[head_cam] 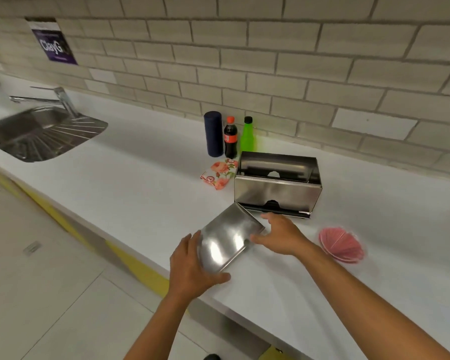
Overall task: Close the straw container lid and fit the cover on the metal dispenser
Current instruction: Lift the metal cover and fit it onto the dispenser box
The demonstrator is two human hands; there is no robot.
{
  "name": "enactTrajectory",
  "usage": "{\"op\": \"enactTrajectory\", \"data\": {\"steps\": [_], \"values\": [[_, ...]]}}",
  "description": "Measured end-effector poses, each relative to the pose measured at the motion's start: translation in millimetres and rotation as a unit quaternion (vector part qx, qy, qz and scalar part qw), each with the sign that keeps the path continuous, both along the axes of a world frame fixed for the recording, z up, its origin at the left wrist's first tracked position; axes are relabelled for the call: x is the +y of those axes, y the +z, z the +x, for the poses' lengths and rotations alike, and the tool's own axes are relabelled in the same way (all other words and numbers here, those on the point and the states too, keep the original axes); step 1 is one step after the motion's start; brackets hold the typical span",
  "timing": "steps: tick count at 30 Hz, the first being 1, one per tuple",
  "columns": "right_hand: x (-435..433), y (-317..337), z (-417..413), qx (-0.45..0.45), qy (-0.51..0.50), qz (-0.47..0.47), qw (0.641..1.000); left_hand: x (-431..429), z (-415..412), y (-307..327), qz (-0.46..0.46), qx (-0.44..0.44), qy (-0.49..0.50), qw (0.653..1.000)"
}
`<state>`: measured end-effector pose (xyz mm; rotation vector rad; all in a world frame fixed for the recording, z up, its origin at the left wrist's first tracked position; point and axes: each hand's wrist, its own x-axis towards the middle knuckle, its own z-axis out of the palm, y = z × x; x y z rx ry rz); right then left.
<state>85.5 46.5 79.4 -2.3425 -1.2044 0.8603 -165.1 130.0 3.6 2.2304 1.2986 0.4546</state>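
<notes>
- Both hands are on the metal cover (229, 242) just below the centre of the frame, and it looks tilted, its far corner raised toward the dispenser, probably to line it up
- The left hand (192, 266) wraps the cover's near left end, fingers curled round the edge and thumb along the bottom rim: a firm grip, half closed on the metal
- The right hand (281, 236) comes in from the right with fingers spread and lightly bent; its fingertips touch the cover's right edge, more steadying than clamping
- A two-handed hold makes sense here: the cover is a wide, shiny sheet-metal piece, likely slippery, and it needs squaring up before it drops over a box
- The metal dispenser (277, 187) stands just above the hands, right of centre, its top open and the inside showing, so the cover is not yet fitted
- The cover's far corner is just beside the dispenser's lower left corner; whether they touch I cannot tell
- The straw container I cannot pick out with certainty; the dark blue cylinder (213, 133) by the wall, upper centre, may be it, well apart from both hands
- Beside it stand a cola bottle (230, 137) and a green bottle (247, 135), with a floral napkin pack (218, 175) lying in front
- A pink fan of paper (342, 245) lies right of the right hand, clear of the work
- The sink (37, 133) sits far off at the left edge
</notes>
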Motion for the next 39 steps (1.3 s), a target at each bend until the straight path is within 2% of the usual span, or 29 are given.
{"op": "enactTrajectory", "data": {"steps": [5,9,15,22,31,39], "values": [[16,-11,0,-0.017,0.013,-0.032,0.999,25,18,-10,0.004,0.030,-0.047,0.998],[30,-11,-7,-0.113,0.088,-0.038,0.989,42,30,-16,0.005,0.041,-0.078,0.996],[51,-1,-33,-0.217,0.248,-0.041,0.943,54,35,-22,0.029,0.029,-0.100,0.994],[74,16,-61,-0.287,0.336,-0.086,0.893,72,18,-11,-0.045,0.039,-0.170,0.984],[77,33,-79,-0.304,0.317,-0.122,0.890,100,-2,25,-0.057,0.019,-0.270,0.961],[59,70,-67,-0.307,0.253,-0.098,0.912,111,17,62,-0.033,0.005,-0.337,0.941]]}}
